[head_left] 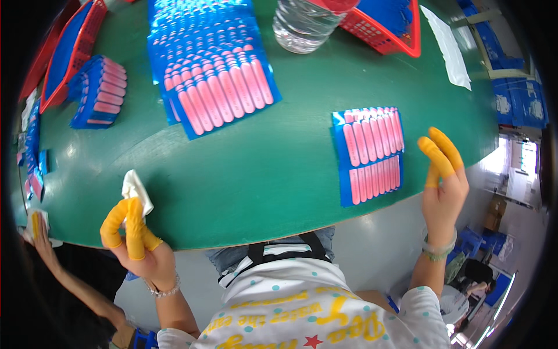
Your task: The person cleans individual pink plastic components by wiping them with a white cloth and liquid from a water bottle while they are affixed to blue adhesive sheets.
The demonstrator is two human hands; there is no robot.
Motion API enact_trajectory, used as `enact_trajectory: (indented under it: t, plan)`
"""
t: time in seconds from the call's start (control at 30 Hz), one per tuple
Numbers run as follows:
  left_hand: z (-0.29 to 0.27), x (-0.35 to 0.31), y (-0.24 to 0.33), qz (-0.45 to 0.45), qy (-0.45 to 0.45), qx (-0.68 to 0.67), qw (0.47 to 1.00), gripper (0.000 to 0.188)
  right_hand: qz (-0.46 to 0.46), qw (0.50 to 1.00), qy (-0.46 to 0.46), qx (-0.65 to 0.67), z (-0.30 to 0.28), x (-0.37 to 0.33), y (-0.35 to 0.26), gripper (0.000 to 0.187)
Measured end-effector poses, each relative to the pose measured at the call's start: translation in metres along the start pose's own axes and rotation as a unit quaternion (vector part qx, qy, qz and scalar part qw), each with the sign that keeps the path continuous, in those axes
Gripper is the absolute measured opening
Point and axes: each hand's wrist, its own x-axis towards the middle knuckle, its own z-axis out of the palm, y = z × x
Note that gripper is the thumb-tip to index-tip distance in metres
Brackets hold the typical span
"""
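Note:
My left hand [145, 250], in yellow finger cots, pinches a crumpled white cloth [135, 189] over the table's near left edge. My right hand [444, 192] is raised at the right edge, also with yellow finger cots. Its fingers reach forward, loosely bent, and nothing shows in them. Just left of it a small stack of blue sheets with pink stick-shaped packets [372, 154] lies on the green table [244, 174], apart from the hand. Farther off, a large overlapping pile of similar blue and pink sheets [221, 87] covers the table's back middle.
A curved bundle of pink packets [107, 93] sits at the left, beside a red basket [72, 55]. At the back stand a clear container [305, 26] and another red basket [383, 32]. A white strip [446, 46] lies far right. Another person's hand [39, 232] is at the left edge.

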Motion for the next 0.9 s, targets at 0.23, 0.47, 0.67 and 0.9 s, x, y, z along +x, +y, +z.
enact_trajectory:
  t: [0.23,0.47,0.67,0.9]
  plan:
    - [-0.004,0.008,0.011,0.017,-0.016,0.032,0.999,0.036,-0.132,0.981,-0.136,0.045,0.036,0.031,-0.117,0.076]
    - [0.000,0.003,0.009,0.030,0.012,-0.027,0.999,0.046,-0.176,0.973,-0.149,-0.013,0.069,0.038,-0.147,0.089]
    - [-0.012,0.024,0.039,0.036,-0.107,-0.090,0.990,0.040,-0.162,0.957,-0.230,0.062,0.049,-0.022,-0.155,0.080]
    - [-0.002,0.020,0.068,0.186,-0.197,0.028,0.962,0.033,-0.203,0.953,-0.188,0.122,0.063,-0.018,-0.142,0.062]
